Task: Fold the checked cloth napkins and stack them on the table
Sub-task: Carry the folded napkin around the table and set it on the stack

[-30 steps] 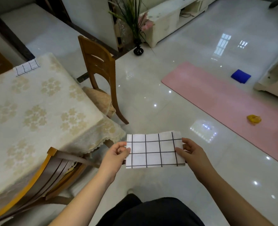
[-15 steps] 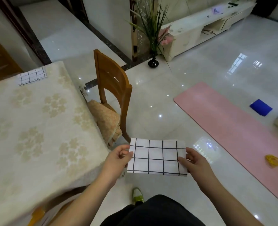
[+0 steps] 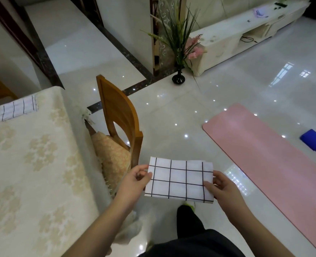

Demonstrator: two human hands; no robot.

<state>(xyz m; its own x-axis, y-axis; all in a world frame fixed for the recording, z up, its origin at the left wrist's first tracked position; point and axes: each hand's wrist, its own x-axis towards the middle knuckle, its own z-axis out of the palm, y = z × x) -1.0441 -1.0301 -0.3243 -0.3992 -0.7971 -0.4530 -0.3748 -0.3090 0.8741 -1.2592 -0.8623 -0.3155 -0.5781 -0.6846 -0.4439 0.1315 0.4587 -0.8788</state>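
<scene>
Your left hand (image 3: 134,179) and right hand (image 3: 223,188) hold a folded checked napkin (image 3: 179,180) flat in mid-air, w/ each hand pinching one short edge between thumb & fingers. You stand on a glossy tiled floor (image 3: 172,112), just right of the table (image 3: 32,164) w/ its cream floral cloth. A second folded napkin (image 3: 18,108) lies at the table's far edge, well apart from the one you hold. A wooden chair (image 3: 119,117) stands beside the table; a pink mat (image 3: 264,145) lies on the floor to your right.
</scene>
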